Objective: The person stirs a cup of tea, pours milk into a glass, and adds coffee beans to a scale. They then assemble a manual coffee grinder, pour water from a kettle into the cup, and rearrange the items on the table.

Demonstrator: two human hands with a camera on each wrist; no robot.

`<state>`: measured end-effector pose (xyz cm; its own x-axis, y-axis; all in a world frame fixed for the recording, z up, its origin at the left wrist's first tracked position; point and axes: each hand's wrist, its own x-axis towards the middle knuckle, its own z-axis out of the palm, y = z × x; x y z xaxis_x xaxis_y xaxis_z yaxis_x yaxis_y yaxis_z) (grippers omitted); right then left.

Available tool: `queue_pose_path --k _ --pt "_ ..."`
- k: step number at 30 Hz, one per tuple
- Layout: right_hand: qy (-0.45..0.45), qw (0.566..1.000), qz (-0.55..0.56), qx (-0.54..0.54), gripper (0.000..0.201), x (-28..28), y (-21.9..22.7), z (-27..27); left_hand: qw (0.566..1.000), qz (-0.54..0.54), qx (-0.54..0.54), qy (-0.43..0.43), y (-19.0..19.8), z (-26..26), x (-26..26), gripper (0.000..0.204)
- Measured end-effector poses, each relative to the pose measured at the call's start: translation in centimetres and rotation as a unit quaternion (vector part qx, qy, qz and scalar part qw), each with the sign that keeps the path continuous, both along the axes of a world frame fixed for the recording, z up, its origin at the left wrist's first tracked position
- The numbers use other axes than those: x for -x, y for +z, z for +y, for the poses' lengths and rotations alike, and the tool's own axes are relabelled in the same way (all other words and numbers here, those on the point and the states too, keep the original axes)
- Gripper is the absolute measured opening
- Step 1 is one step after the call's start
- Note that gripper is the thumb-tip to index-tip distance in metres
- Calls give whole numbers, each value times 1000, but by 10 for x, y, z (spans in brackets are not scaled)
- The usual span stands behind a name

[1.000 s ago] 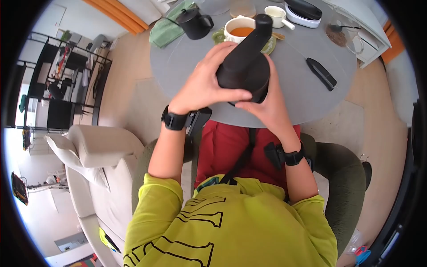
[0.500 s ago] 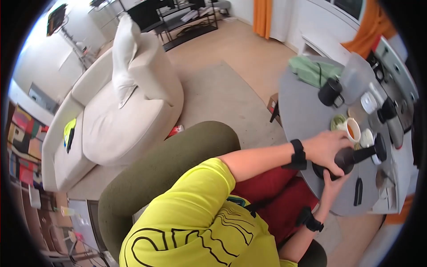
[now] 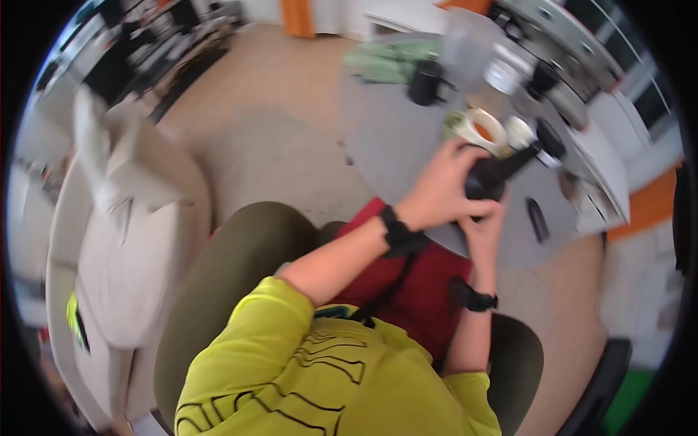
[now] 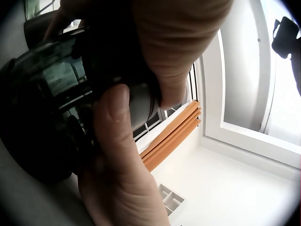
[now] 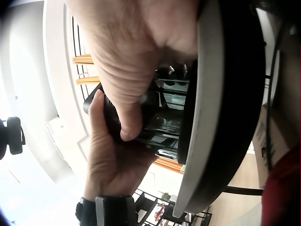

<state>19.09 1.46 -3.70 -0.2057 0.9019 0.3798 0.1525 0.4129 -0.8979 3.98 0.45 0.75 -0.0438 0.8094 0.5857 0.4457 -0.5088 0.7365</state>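
Both hands hold a black hand grinder (image 3: 486, 179), whose crank arm (image 3: 518, 161) slants up and away to the right and ends in a knob. My left hand (image 3: 441, 183) grips it from the left side, fingers wrapped over the far side. The right hand (image 3: 486, 231) holds the near right side, its fingers largely hidden. From the right wrist, the grinder's body (image 5: 164, 113) looks glossy and dark, with both thumbs against it. The grinder is over the near part of the grey table (image 3: 385, 138), just in front of a cream mug (image 3: 476, 122) with orange-brown contents.
On the table lie a black slim tool (image 3: 536, 220) at right and a green cloth (image 3: 385, 59) at the back. A black pitcher (image 3: 425, 86), a clear container (image 3: 465, 47) and a small white cup (image 3: 518, 132) stand there too. A beige sofa (image 3: 138, 247) is at left.
The head view swung left, then partly back, so the table now appears farther right than in the oldest frame. Both hands keep their hold on the grinder.
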Motion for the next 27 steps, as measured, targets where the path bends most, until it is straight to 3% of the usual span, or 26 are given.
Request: queue_pose_path --k 2,8,14,17,18,20,21,23,24,27 --pt "-10 1000 -7 -17 100 -5 -8 5 1000 8 -15 5 -2 4 -4 71" --pt "-3 1000 -10 -17 102 -3 22 -6 998 -10 41 -37 12 2 -1 69" --pt "56 996 -42 63 112 -24 16 -1 994 15 66 -86 20 2 12 72" --pt "16 997 -45 -64 93 -52 53 14 993 39 67 -88 25 4 14 73" --pt "22 995 -28 -90 75 -58 75 24 992 47 74 -87 26 5 14 73" --pt "9 998 26 -58 55 -55 115 24 991 50 67 -101 29 6 17 74" --pt "1 997 26 -68 55 -54 128 26 991 57 70 -101 30 7 17 74" --pt "8 992 -100 -76 36 -48 144 28 989 77 64 -104 33 10 19 75" --pt "-2 987 -108 -118 26 -42 146 31 988 91 77 -103 38 10 19 75" --pt "6 983 -142 -116 29 -37 146 33 984 124 73 -107 45 11 22 76"
